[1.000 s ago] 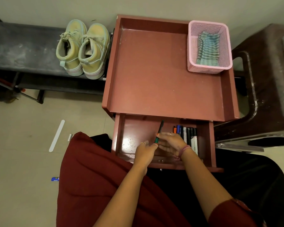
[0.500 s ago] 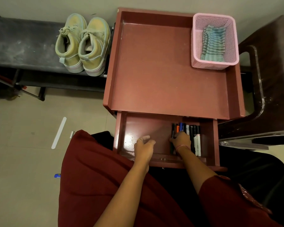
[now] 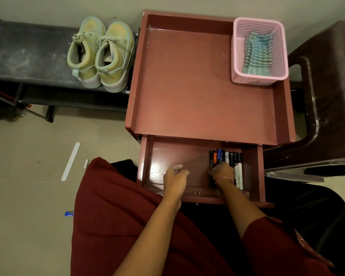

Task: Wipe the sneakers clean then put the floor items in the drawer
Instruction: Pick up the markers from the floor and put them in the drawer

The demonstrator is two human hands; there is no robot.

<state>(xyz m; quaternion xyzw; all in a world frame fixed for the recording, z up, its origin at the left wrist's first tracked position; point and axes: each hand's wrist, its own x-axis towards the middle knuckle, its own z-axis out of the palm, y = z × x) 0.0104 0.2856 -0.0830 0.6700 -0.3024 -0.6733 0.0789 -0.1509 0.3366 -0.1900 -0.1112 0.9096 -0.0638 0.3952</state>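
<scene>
On the floor's left part a white strip (image 3: 70,161) lay beside a small grey cylinder (image 3: 86,163), and a blue item (image 3: 69,213) showed at the edge of the red garment. The sneakers (image 3: 102,54) stood side by side at the right end of the dark bench (image 3: 28,54). The drawer (image 3: 187,154) of the red cabinet (image 3: 197,80) was pulled out. The left hand (image 3: 175,180) rested at the drawer's front edge, fingers loosely curled, holding nothing. The right hand (image 3: 221,173) lay over the markers (image 3: 227,158) lined along the drawer's right side; whether its fingers gripped one could not be told. A pink basket (image 3: 283,46) with a striped cloth (image 3: 257,53) sat in the cabinet top's far right corner.
</scene>
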